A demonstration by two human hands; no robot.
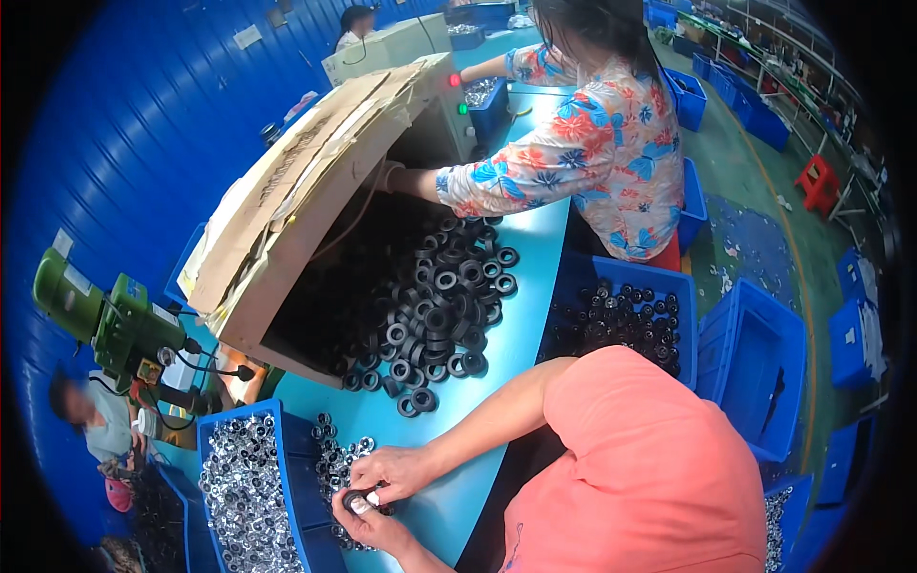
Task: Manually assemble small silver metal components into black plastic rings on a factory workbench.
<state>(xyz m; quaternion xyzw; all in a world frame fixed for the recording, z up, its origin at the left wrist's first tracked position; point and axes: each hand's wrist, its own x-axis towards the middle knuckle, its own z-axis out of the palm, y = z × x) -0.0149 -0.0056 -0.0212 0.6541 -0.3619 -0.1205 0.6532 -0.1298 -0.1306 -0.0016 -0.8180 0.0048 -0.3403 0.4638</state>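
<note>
Nearby, blue bin (308, 482) (left of ring (350, 497)).

Premises: a factory workshop handling small parts in bulk. Evidence: a long worktop (516, 325) heaped with identical black rings (435, 320); a blue plastic bin (304, 477) filled with shiny small parts (244, 477); a green machine (134, 320) with cables; a boxy housing (435, 105) bearing red and green lamps; a co-worker (611, 143) alongside. Wall (143, 124): blue, corrugated. Floor (726, 158): green.
</note>
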